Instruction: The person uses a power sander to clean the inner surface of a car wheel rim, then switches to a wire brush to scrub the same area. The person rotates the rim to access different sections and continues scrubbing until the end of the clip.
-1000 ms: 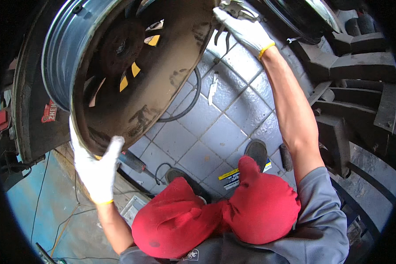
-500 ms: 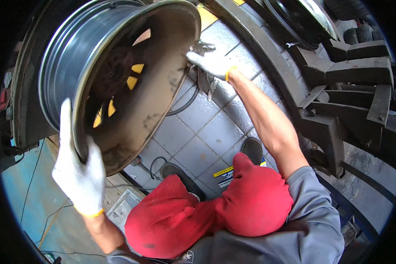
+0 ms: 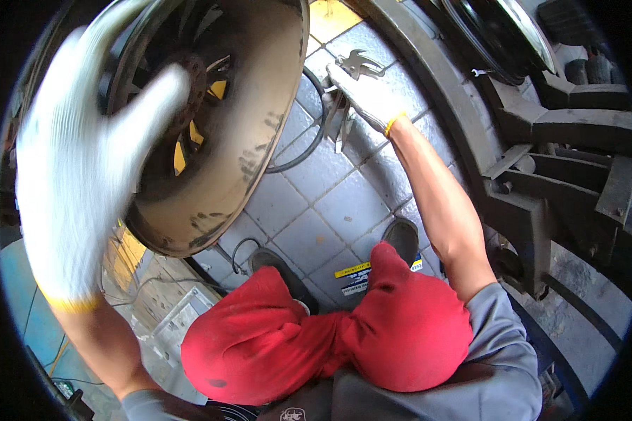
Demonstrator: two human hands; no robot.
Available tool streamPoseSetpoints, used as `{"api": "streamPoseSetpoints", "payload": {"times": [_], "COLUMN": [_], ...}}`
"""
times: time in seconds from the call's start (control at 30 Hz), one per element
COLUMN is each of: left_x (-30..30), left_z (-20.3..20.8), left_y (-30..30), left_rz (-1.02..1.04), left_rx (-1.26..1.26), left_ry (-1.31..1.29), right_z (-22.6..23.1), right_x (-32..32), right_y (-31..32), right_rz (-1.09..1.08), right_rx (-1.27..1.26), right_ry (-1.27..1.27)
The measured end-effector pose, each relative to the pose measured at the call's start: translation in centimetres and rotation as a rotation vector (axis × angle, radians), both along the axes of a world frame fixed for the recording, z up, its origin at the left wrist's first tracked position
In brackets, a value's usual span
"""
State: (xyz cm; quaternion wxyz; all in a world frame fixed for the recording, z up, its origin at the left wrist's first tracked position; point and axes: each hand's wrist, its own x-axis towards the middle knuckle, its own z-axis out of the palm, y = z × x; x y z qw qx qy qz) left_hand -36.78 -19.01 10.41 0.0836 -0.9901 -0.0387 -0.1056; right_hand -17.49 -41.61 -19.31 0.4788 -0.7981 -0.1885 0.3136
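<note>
Dusty brown wheel rim (image 3: 235, 133), dark-smudged, probably spoked within.

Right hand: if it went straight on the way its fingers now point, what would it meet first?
The right hand would probably meet the wheel first, near its edge, though depth is unclear.

The white-gloved left hand (image 3: 77, 154) is raised and motion-blurred, its thumb spread wide from the upward-reaching fingers. The bare left forearm (image 3: 102, 344) rises toward it from the lower left. The right hand (image 3: 369, 95), also gloved, is curled closed farther out, the right forearm (image 3: 435, 182) slanting up and leftward.
</note>
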Motion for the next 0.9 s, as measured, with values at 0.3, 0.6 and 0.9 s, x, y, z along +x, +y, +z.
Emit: {"api": "streamPoseSetpoints", "payload": {"times": [0.3,0.6,0.9], "left_x": [-15.9,-10.8,-10.0], "left_z": [-13.5,-16.5,-5.7], "left_y": [-2.9,-2.2,-2.9], "left_rz": [0.680,0.541,0.385], "left_rx": [-0.560,-0.522,-0.430], "left_ry": [-0.082,-0.291,-0.148], "right_z": [10.2,7.2,0.3], "right_x": [6.9,17.1,8.0], "right_y": [5.8,11.7,6.9], "right_rz": [0.055,0.041,0.050], "right_rx": [0.428,0.353,0.124], "right_ry": [-0.381,-0.963,-0.377]}}
